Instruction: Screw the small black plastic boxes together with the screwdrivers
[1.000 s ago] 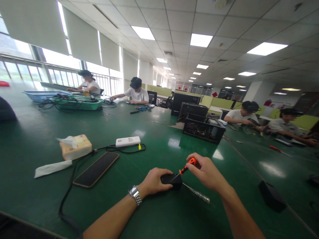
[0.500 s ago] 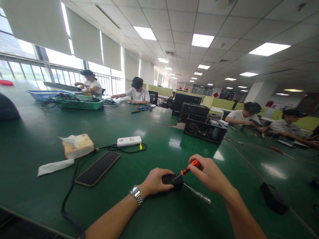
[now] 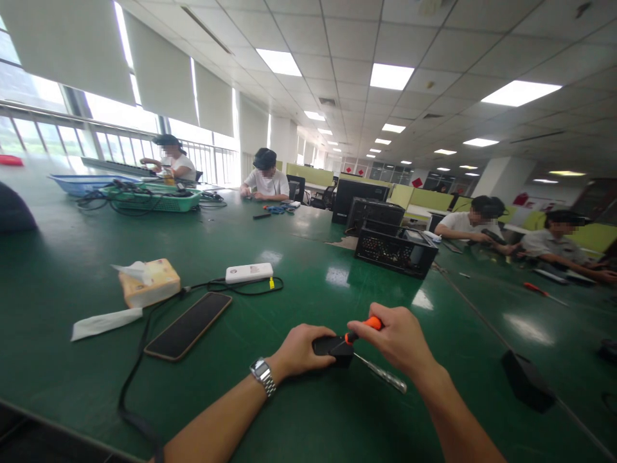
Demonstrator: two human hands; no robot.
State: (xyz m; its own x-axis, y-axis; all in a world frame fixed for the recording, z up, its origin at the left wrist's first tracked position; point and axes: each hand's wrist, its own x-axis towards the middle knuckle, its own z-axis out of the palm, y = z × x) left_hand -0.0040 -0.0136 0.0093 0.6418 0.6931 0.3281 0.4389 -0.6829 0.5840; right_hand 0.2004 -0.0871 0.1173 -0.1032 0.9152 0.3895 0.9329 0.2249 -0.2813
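Observation:
On the green table (image 3: 270, 411), a small black box-shaped device (image 3: 341, 355) is gripped at its left end by my left hand (image 3: 299, 350), thumb and fingers on either side. My right hand (image 3: 398, 334) is closed around the orange and black handle of a screwdriver (image 3: 370, 325). Its shaft slants down to the left, and the tip meets the top face of the device. A second screwdriver with a clear handle (image 3: 393, 381) lies just right of the device, its thin shaft pointing at it.
To the left are a phone (image 3: 189, 326), a tissue pack (image 3: 150, 283) and a white power bank (image 3: 249, 272) with a cable. Another black block (image 3: 527, 381) sits at right. Farther back stand an open computer case (image 3: 395, 251), a green basket (image 3: 154, 198) and several seated people.
My right hand has turned and shifted slightly left on the screwdriver, its fingers wrapping the handle differently. The left hand and device stay put. A person at the back has drawn an arm in.

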